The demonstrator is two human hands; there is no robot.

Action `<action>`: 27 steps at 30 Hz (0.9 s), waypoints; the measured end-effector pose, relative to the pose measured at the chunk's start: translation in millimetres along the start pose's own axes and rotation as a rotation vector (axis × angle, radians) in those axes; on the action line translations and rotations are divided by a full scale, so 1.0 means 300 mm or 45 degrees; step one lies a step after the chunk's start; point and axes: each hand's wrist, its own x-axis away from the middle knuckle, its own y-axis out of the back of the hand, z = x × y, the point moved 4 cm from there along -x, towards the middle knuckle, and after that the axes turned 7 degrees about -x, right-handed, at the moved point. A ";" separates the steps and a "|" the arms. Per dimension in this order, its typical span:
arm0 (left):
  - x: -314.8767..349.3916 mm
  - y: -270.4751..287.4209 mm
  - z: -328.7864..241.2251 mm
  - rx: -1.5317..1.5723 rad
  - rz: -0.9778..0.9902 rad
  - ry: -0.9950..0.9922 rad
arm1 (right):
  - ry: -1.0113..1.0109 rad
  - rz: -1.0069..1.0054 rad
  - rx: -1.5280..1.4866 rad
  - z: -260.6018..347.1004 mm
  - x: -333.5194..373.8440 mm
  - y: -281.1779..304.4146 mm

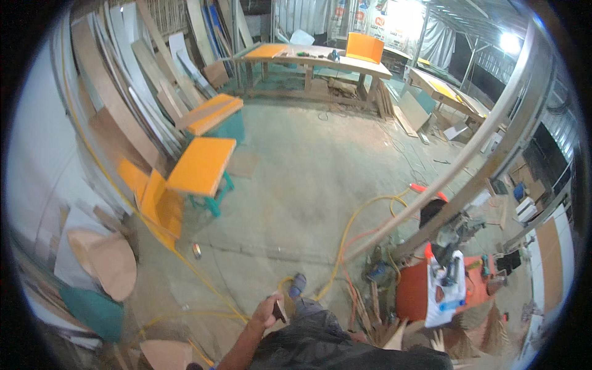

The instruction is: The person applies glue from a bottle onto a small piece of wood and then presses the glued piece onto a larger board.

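Observation:
My left hand [265, 312] is low in the middle, its fingers closed round a small dark flat piece [280, 311] with a pale edge. What kind of thing this is, I cannot make out. Just beyond it my foot in a dark sandal [299, 283] is on the concrete floor. My dark clothing [308, 345] fills the bottom of the view. I do not make out my right hand. Farther off on the left, an orange panel [202, 166] lies on a green stool [213, 200], apart from my hand.
Yellow hose [345, 246] loops over the floor to my right, beside a slanting post [425, 190]. A red-topped table [412, 290] with tools stands at the right. Boards [111, 80] lean along the left wall. A long workbench [308, 60] stands at the back.

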 end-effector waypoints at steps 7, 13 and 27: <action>-0.485 -0.224 -0.588 0.126 0.115 -0.117 | 0.577 -0.283 -0.043 1.087 -0.746 0.530; -0.826 -0.651 -1.147 0.009 0.084 -0.332 | 0.921 -0.412 -0.014 2.056 -0.581 0.889; -1.945 -1.047 -1.615 -0.247 0.455 0.135 | 0.069 -0.363 -0.443 1.525 -1.081 1.004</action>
